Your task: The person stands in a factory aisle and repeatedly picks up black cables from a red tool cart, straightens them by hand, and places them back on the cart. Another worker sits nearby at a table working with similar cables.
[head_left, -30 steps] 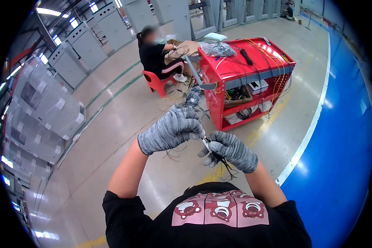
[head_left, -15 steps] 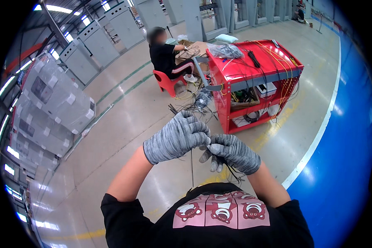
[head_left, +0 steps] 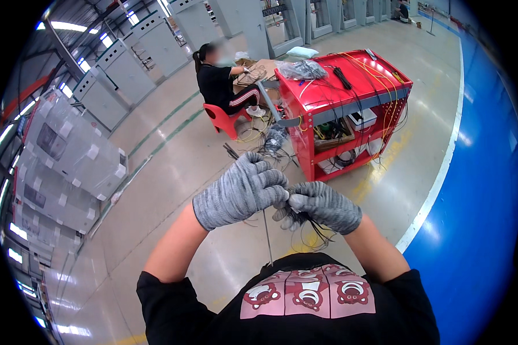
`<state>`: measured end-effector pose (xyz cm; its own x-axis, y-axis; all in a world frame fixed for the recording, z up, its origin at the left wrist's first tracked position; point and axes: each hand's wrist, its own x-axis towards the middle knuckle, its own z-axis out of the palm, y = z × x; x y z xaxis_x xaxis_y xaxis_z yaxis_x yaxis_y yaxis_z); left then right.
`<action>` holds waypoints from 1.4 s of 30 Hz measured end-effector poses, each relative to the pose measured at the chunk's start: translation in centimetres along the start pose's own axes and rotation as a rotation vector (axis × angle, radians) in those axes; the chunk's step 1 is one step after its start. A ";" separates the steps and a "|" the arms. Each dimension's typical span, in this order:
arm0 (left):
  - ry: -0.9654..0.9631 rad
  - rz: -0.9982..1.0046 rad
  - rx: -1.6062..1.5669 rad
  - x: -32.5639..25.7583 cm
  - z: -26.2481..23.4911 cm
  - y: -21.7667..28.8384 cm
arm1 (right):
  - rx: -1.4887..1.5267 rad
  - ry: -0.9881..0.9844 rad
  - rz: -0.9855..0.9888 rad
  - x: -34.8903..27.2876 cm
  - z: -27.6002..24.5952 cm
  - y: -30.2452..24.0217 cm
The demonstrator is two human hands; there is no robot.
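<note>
Both gloved hands meet at chest height. Left hand (head_left: 242,192) is fisted around thin dark wires (head_left: 305,230); right hand (head_left: 319,204) is curled closed on the same bundle, loose strands trailing below. A thin grey wire (head_left: 267,236) hangs straight down. Beyond stands a red cart (head_left: 339,98), cables draped over it; farther, a seated person (head_left: 221,86).

Bright overhead strip lighting, glossy glare, fisheye-bent edges.
</note>
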<state>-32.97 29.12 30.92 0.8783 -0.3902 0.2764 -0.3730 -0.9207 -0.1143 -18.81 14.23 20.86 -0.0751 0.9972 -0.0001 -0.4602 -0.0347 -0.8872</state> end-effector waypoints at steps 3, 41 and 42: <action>0.013 -0.004 0.036 -0.2 -0.8 -0.6 | -0.034 -0.042 0.001 0.6 -0.1 -0.5; -0.346 -0.813 -1.335 -9.5 19.3 5.1 | -0.524 -0.174 0.570 0.1 -5.7 8.5; -0.371 -0.781 -1.345 -9.4 19.3 5.2 | -0.535 -0.187 0.590 0.0 -6.1 8.2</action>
<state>-37.42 27.97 9.29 0.9173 -0.0100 -0.3980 0.3781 -0.2915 0.8787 -17.21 14.32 10.73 -0.3412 0.7957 -0.5005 0.1818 -0.4665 -0.8656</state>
